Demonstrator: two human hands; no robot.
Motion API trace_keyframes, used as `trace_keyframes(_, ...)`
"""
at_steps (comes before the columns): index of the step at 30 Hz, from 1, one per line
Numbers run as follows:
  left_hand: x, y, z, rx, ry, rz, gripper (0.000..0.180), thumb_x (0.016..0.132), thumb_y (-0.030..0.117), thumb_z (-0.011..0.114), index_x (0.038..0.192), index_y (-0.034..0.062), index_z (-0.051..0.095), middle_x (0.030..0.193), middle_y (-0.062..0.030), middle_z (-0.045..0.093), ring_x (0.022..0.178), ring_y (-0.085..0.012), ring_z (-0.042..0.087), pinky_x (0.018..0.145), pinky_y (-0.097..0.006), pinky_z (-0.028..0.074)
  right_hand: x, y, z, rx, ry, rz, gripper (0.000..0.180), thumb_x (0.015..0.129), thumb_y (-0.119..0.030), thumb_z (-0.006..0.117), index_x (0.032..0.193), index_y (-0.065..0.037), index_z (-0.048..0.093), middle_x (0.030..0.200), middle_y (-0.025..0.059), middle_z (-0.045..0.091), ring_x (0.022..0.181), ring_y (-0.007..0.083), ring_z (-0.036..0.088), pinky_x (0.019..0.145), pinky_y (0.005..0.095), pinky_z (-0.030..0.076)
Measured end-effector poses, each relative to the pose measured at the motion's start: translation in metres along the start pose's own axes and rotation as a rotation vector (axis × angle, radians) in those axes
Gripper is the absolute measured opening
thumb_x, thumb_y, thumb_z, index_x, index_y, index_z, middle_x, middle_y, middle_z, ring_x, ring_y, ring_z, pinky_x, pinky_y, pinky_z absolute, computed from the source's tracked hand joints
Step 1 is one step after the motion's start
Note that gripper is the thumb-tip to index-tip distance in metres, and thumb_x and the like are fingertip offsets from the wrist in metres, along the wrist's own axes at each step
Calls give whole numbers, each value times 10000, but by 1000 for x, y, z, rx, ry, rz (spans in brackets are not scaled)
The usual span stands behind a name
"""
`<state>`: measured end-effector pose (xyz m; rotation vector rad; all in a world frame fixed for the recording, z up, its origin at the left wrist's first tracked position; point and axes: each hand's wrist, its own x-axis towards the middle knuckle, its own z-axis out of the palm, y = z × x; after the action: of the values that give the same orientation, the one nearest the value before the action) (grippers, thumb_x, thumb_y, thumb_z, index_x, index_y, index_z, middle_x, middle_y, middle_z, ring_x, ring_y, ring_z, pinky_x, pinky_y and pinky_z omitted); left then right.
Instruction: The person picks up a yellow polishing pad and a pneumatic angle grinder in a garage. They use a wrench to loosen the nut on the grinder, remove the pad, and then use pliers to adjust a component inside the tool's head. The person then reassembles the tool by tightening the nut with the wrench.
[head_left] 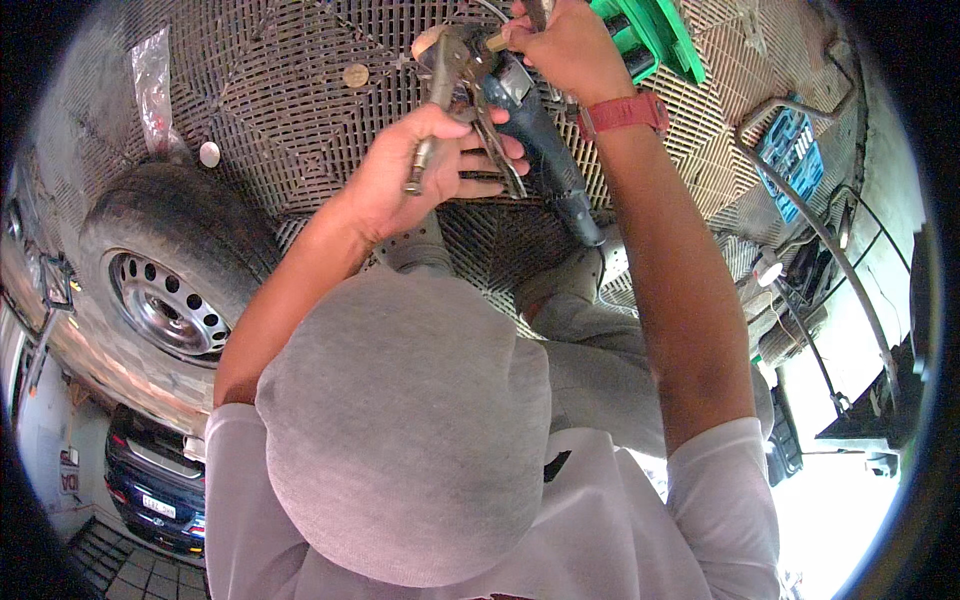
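My left hand is closed around metal locking pliers, their handles spread between thumb and fingers. At the pliers' jaws, near the top of the view, sits a dark metal part whose kind I cannot make out. My right hand, with a red watch on its wrist, grips a dark bar-like thing partly cut off by the upper edge. A brass-coloured piece shows by its fingertips. Below the hands a dark blue corded power tool, looking like an angle grinder, lies on the slatted floor mat.
A green plastic object stands beyond my right wrist. A tyre on a steel rim lies at left, near a clear plastic bag. At right are a blue socket set case and a bent metal tube. My feet are beside the power tool.
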<state>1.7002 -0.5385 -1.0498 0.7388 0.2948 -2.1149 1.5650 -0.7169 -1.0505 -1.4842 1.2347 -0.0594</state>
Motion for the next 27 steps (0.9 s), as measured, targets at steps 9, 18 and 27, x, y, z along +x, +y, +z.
trace_keyframes(9,-17,9,-8,115,-8,-35,552,924,315,537,1384,13,496,1232,-213,653,1233,-385,629,1104,-522,442,6,15,2,74,15,-106,277,875,18,702,1141,43,631,902,112,718,828,213,738,715,381,565)
trace_keyframes(18,-14,9,-9,172,-47,-31,555,931,326,534,1384,6,512,1237,-200,654,1221,-370,631,1100,-508,448,0,12,11,-266,89,-36,390,878,-247,794,1078,54,648,843,201,705,800,362,704,729,465,550)
trace_keyframes(27,-12,6,-9,249,-39,-44,640,912,362,518,1441,3,493,1275,-206,644,1246,-389,614,1134,-520,415,7,1,7,-516,22,-146,370,928,-235,748,1131,51,629,911,219,717,866,380,712,772,488,541)
